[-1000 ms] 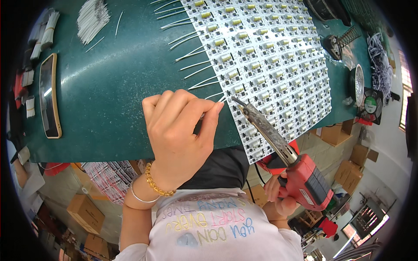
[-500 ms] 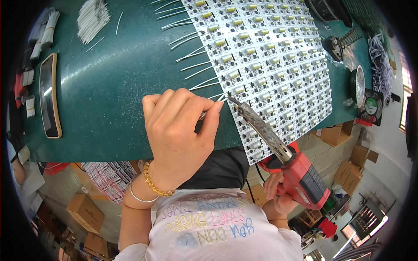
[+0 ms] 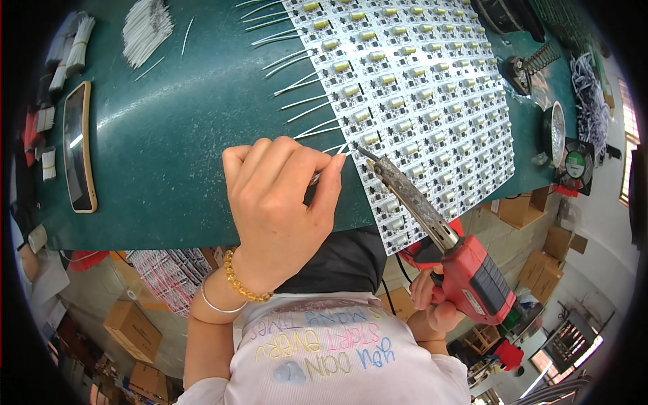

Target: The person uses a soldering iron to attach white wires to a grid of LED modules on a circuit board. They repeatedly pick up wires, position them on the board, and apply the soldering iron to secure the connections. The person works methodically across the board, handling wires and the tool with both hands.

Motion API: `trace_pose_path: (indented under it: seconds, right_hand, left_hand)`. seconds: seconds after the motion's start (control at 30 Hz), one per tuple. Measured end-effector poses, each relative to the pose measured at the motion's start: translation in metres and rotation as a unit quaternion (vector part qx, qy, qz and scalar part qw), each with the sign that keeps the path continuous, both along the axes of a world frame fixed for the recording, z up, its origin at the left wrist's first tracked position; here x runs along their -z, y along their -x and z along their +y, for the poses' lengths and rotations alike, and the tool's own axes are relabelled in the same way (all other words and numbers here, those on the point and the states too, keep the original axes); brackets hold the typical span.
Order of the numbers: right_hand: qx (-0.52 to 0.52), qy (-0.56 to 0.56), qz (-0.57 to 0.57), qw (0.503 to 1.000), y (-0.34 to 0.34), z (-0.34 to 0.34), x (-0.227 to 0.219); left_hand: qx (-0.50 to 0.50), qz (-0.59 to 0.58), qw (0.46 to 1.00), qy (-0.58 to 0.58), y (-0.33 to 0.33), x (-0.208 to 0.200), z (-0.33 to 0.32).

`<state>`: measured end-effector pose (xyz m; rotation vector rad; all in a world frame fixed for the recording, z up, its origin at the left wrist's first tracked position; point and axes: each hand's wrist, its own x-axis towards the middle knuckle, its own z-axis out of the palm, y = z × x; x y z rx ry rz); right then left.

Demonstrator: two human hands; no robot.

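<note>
Left hand (image 3: 280,199): thumb and finger pinched together on a white wire (image 3: 343,149), frame centre.
Right hand (image 3: 435,305): wrapped around a soldering iron (image 3: 442,235), lower right.
Circuit board (image 3: 422,108): upper centre to right.

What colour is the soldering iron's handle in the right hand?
The handle is red with a black panel, seen in the head view.

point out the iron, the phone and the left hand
iron (image 3: 430,218): head view, on its metal barrel, ahead of the red handle
phone (image 3: 79,152): head view, on its dark screen
left hand (image 3: 275,192): head view, on the back of the hand
</note>
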<state>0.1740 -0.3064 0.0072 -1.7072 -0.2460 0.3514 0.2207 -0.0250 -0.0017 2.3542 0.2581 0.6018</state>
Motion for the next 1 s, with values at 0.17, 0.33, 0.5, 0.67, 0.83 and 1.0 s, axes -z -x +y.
trace_pose_path:
  seconds: [0.17,0.33,0.5,0.67,0.83,1.0]
  right_hand:
    - [0.004,-0.072,0.038,0.997,-0.001,0.002,0.0]
    - [0.01,-0.066,0.039,0.997,-0.001,0.003,-0.001]
    - [0.034,-0.057,0.038,0.997,-0.001,0.01,-0.007]
    - [0.019,-0.055,0.038,0.998,-0.001,0.007,-0.005]
    - [0.01,-0.058,0.037,0.998,-0.002,0.004,-0.001]
    - [0.01,-0.061,0.038,0.997,-0.002,0.003,-0.003]
  left_hand:
    - [0.005,-0.005,1.0,-0.007,0.002,0.004,-0.001]
    - [0.008,-0.011,1.0,-0.016,0.002,0.004,-0.001]
    - [0.01,-0.014,1.0,-0.021,0.002,0.005,-0.002]
    - [0.01,-0.017,1.0,-0.022,0.002,0.004,-0.002]
    - [0.008,-0.025,0.999,-0.022,0.003,0.005,-0.002]
    - [0.007,-0.026,0.999,-0.022,0.002,0.006,-0.003]
